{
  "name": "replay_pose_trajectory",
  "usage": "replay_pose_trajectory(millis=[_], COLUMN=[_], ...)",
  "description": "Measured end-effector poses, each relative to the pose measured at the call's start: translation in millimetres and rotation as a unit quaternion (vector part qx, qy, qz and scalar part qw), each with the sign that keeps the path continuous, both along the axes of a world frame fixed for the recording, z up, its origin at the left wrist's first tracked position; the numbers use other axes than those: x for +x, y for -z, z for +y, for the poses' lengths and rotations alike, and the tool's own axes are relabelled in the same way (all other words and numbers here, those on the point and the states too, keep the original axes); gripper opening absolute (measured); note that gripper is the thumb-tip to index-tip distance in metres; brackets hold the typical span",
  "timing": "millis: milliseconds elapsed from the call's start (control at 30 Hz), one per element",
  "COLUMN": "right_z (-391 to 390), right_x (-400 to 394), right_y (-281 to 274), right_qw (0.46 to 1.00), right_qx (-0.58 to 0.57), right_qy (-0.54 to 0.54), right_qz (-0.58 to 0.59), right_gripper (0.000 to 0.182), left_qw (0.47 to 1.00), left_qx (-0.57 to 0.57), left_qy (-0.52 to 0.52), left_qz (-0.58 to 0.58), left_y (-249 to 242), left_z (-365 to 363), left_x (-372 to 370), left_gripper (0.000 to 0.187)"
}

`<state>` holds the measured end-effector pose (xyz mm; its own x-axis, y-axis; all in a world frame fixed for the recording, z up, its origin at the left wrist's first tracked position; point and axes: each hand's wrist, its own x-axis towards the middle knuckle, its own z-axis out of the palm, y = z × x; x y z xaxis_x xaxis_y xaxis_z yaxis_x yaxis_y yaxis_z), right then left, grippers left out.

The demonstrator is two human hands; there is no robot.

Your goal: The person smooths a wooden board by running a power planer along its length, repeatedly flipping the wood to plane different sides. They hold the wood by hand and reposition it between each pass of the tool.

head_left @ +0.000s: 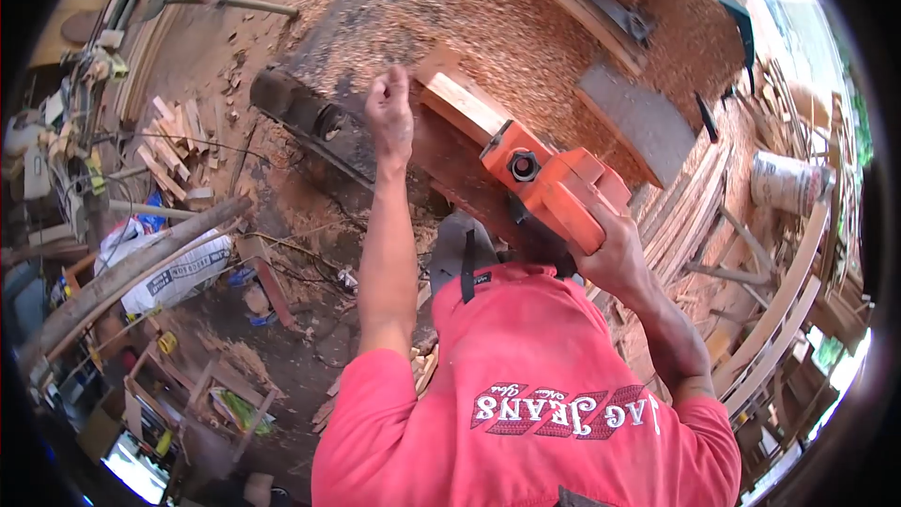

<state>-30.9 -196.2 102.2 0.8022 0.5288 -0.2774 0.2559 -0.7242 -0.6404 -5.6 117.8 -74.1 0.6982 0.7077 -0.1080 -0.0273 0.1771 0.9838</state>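
Observation:
My right hand (pixel 612 252) is wrapped around the rear handle of an orange electric planer (pixel 554 183). The planer rests on a pale wooden piece (pixel 460 105), whose freshly cut face shows ahead of the tool. To the left of the wood's far end is my left hand (pixel 389 122), raised with its fingers curled in. Nothing shows in those fingers, and a small gap separates them from the wood. Under the wood lies a dark reddish-brown board (pixel 450 155).
Wood shavings (pixel 413 9) cover the bench beyond the planer. A flat grey-faced board (pixel 638 117) and a handsaw (pixel 601 2) lie among them. Offcuts (pixel 174 145) and a white sack (pixel 178 272) are on the floor at left. A bucket (pixel 786 183) stands at right.

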Motion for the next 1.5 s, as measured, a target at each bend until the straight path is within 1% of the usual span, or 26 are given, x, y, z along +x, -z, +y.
replay_pose_trajectory(millis=[67,133,200,300,333,433,533,633,700,767,800,833,867,900,967,1033,1067,1100,1133,1167,1200,1267,1300,1400,1433,1500], right_z=[28,63,100,158,178,226,224,173,125,69,32,-7,-42,-76,-133,-184,-208,-234,-257,-275,-282,-290,-293,-312,-304,-300], right_x=[11,19,30,52,64,88,87,84,75,58,48,38,27,12,-22,-53,-70,-89,-108,-125,-137,-160,-170,-197,-193,-194], right_y=[2,2,8,19,21,21,-6,-14,-26,-38,-39,-38,-36,-33,-38,-38,-32,-25,-19,-13,-14,-19,-17,-3,-15,-13], right_qw=[1.000,1.000,0.999,0.996,0.998,0.997,0.988,0.986,0.981,0.978,0.979,0.979,0.975,0.966,0.941,0.911,0.896,0.889,0.855,0.815,0.803,0.761,0.743,0.741,0.744,0.744], right_qx=[0.005,-0.001,0.024,0.043,0.039,0.052,0.156,0.162,0.180,0.174,0.157,0.118,0.086,0.077,0.061,0.069,0.083,0.085,0.085,0.083,0.082,0.113,0.136,0.055,-0.006,0.027], right_qy=[-0.005,0.014,-0.004,-0.001,-0.014,-0.030,-0.021,-0.015,0.013,0.075,0.108,0.147,0.183,0.232,0.325,0.404,0.437,0.449,0.511,0.573,0.590,0.638,0.654,0.668,0.665,0.665], right_qz=[-0.006,-0.013,-0.036,-0.081,-0.055,-0.041,-0.012,0.033,0.067,0.083,0.072,0.081,0.091,0.083,0.075,0.031,-0.009,-0.007,-0.003,0.002,0.005,0.022,0.023,0.040,0.062,0.050], right_gripper=[0.019,0.017,0.017,0.023,0.024,0.027,0.032,0.034,0.036,0.031,0.031,0.027,0.024,0.022,0.020,0.021,0.021,0.021,0.022,0.022,0.022,0.024,0.025,0.024,0.022,0.021], left_qw=[0.999,0.989,0.984,0.969,0.960,0.948,0.942,0.946,0.959,0.959,0.956,0.964,0.932,0.869,0.795,0.693,0.686,0.630,0.571,0.561,0.551,0.496,0.507,0.519,0.510,0.476], left_qx=[0.030,-0.085,-0.069,-0.091,-0.096,-0.110,-0.113,-0.091,-0.017,0.156,0.214,0.200,0.349,0.491,0.552,0.619,0.622,0.661,0.697,0.686,0.673,0.644,0.632,0.596,0.594,0.601], left_qy=[-0.037,-0.118,-0.159,-0.206,-0.225,-0.278,-0.294,-0.289,-0.248,-0.169,-0.124,-0.089,-0.013,0.053,0.249,0.369,0.377,0.405,0.433,0.462,0.493,0.582,0.585,0.612,0.622,0.640], left_qz=[0.004,-0.006,0.032,0.103,0.135,0.114,0.119,0.115,0.139,0.164,0.159,0.148,0.099,0.040,0.009,-0.017,-0.023,-0.027,-0.032,-0.032,-0.033,-0.002,-0.008,0.012,0.003,0.055], left_y=[-9,-14,-9,-5,-1,18,16,37,32,36,6,-6,-16,-21,-31,-31,-31,-31,-30,-21,-13,-29,-32,-41,-40,-38], left_z=[23,45,61,67,68,53,31,13,-3,-18,-34,-49,-58,-68,-95,-120,-126,-132,-138,-142,-144,-143,-142,-145,-146,-146], left_x=[-24,-53,-92,-154,-175,-222,-240,-233,-209,-179,-157,-138,-121,-108,-89,-73,-64,-55,-44,-32,-20,-2,1,13,16,20], left_gripper=[0.037,0.038,0.038,0.041,0.043,0.043,0.044,0.040,0.033,0.027,0.024,0.024,0.024,0.024,0.043,0.058,0.058,0.058,0.059,0.061,0.063,0.063,0.058,0.055,0.055,0.064])
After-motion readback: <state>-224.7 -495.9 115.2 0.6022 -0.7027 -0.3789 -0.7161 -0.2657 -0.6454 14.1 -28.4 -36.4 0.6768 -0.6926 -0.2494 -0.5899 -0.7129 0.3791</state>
